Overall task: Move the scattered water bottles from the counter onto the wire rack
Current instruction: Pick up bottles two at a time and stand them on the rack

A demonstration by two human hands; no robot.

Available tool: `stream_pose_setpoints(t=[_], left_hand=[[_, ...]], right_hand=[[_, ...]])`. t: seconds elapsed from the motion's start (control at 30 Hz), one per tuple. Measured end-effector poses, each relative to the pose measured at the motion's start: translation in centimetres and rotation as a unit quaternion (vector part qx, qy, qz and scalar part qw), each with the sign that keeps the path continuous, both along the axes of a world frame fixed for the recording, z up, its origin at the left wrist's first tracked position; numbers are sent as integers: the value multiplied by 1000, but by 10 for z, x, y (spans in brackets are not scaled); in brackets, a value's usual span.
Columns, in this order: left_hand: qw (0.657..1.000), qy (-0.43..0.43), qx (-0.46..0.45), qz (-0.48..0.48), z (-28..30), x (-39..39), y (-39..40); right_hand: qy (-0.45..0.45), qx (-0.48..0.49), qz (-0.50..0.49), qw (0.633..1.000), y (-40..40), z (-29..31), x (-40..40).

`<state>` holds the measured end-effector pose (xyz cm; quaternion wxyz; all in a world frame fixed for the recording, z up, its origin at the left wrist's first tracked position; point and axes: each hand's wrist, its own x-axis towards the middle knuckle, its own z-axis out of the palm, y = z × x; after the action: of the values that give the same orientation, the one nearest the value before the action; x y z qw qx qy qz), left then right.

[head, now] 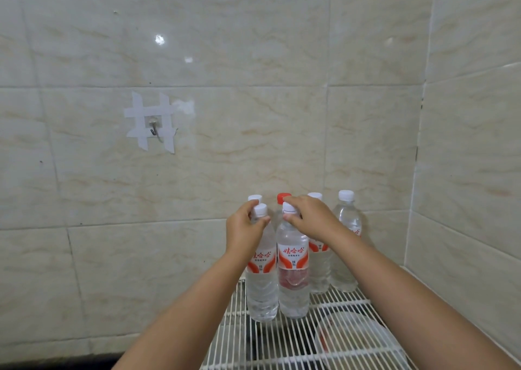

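Several clear water bottles with red-and-white labels stand upright on the white wire rack [342,307] in the wall corner. My left hand [244,230] grips the neck of the front left bottle [261,279], which has a white cap. My right hand [308,216] pinches the neck of the front right bottle [293,273], just under its white cap. Behind them stand a red-capped bottle [283,198], mostly hidden, and two white-capped ones, the rightmost bottle [346,245] near the side wall. Another white cap [254,197] peeks out behind my left hand.
Tiled walls close in behind and to the right of the rack. A metal hook [153,131] taped to the wall hangs at the left. Through the wires at the lower right, a round pale object [352,338] lies below the rack. The rack's front half is bare wire.
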<state>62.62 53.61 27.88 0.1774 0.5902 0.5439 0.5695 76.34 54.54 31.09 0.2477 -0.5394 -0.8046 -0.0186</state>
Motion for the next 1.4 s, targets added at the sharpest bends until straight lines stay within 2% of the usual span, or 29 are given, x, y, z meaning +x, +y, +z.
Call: stream_pose_setpoints(t=[0.13, 0.3, 0.4, 0.53, 0.63, 0.73, 1.0, 1.1, 1.17, 1.27, 1.4], left_hand=[[1000, 12, -2, -2, 0, -2, -3], [992, 128, -7, -16, -1, -5, -23], [981, 195, -6, 10, -2, -15, -33], [946, 311, -47, 80, -10, -41, -50], [917, 372, -77, 123, -22, -68, -71], [865, 444, -132, 193, -35, -104, -103], [803, 454, -227, 312, -82, -262, -255], [782, 447, -272, 339, -103, -333, -333], [767, 432, -314, 355, -120, -380, -384], [748, 396, -378, 375, -136, -436, -455], [735, 370, -404, 400, -147, -496, -520]], right_hand=[[18, 2, 9, 1000, -5, -5, 0], [10, -22, 33, 999, -17, -8, 7], [2, 4, 19, 1000, -25, -16, 9], [-13, 124, -4, 992, -36, -31, 3], [7, 135, 26, 991, -54, -38, -22], [-5, 165, 83, 983, -70, -47, -69], [-76, 111, 215, 967, -175, -87, -253], [-56, 105, 261, 958, -237, -104, -333], [-17, 56, 291, 955, -280, -114, -390], [-31, 14, 323, 946, -336, -132, -464], [-55, -18, 340, 939, -389, -157, -537]])
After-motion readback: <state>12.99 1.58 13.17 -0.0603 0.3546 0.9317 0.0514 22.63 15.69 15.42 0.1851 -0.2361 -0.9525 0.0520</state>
